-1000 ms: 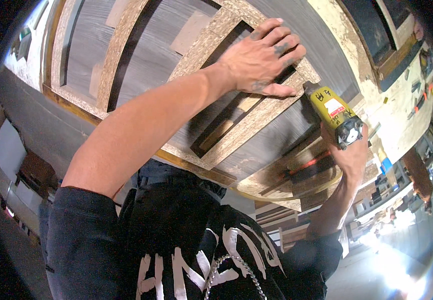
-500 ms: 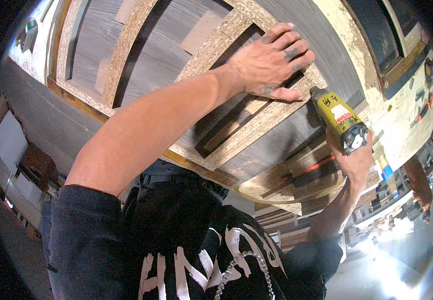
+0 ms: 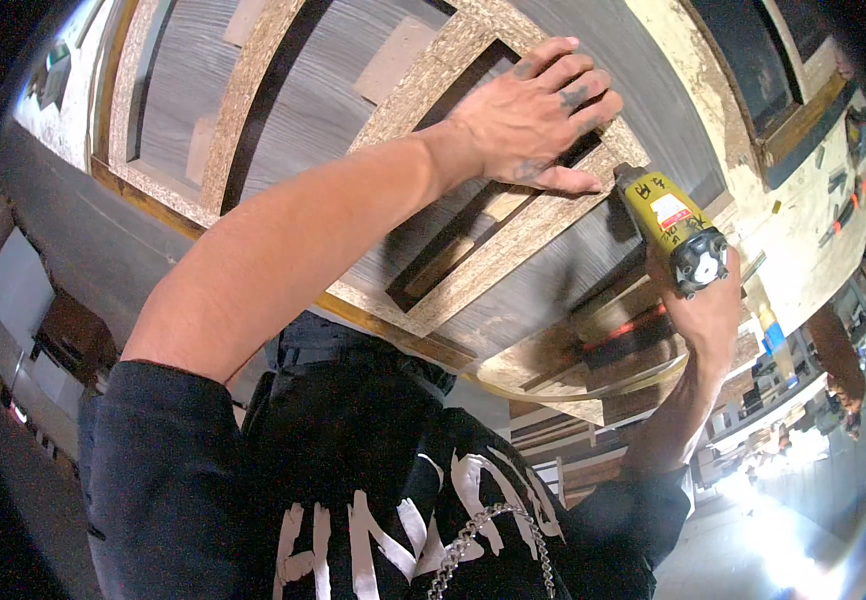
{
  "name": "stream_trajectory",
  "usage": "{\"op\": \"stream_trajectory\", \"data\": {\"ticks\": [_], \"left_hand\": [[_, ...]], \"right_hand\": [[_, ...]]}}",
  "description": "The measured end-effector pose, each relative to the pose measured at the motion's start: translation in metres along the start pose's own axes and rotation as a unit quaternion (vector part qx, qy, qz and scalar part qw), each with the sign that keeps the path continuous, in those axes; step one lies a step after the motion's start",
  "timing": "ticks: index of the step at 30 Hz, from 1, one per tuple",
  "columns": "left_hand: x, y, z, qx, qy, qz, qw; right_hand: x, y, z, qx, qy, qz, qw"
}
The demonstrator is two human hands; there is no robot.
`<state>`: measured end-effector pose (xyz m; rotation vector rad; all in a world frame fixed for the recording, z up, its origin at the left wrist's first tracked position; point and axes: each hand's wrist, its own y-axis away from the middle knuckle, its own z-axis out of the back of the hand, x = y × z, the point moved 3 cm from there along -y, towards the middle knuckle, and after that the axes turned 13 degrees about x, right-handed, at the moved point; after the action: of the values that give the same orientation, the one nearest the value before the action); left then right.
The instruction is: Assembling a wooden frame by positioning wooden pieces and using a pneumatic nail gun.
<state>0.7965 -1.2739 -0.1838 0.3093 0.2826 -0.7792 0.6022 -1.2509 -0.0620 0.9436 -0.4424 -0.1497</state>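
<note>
My left hand (image 3: 538,125) lies with outstretched fingers over a corner of a particle-board strip frame (image 3: 498,255), pressing on it. The thumb rests along the near strip. My right hand (image 3: 703,315) grips a yellow nail gun (image 3: 661,205) with a black end cap; its handle is mostly hidden behind the body and the fingers. The gun's nose is at the frame's right edge, close to my left thumb; whether it touches the wood I cannot tell. Beneath the strips is a dark grey wood-grain panel (image 3: 293,120).
More particle-board strips (image 3: 238,120) cross the panel on the left. At the right, a pale worktop (image 3: 788,240) carries scattered small items. Another framed dark panel (image 3: 743,70) lies at the upper right. Under the gun, a red hose-like line (image 3: 633,325) runs near wooden boards.
My left hand has shifted slightly up and left in the picture. The nail gun, in my right hand, has moved a little the same way.
</note>
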Motion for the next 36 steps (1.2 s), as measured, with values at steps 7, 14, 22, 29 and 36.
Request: {"op": "stream_trajectory", "data": {"ticks": [7,14,22,29,36], "left_hand": [[-0.002,-0.003,-0.003,-0.017,0.011,-0.001,1.0],[0.0,-0.002,-0.006,-0.046,0.02,-0.003,0.999],[-0.001,-0.003,-0.006,-0.055,0.012,-0.007,0.998],[-0.001,-0.003,-0.005,-0.061,0.028,-0.009,0.998],[0.001,-0.001,-0.006,-0.06,0.03,-0.013,0.998]], "right_hand": [[-0.006,0.001,-0.002,-0.014,-0.003,0.047,0.999],[-0.014,0.0,-0.001,-0.034,0.046,0.072,0.996],[-0.046,-0.006,-0.003,-0.079,0.016,0.042,0.996],[-0.045,-0.005,-0.008,-0.072,0.028,0.022,0.997],[-0.03,-0.009,-0.006,-0.01,0.013,0.018,1.0]]}}
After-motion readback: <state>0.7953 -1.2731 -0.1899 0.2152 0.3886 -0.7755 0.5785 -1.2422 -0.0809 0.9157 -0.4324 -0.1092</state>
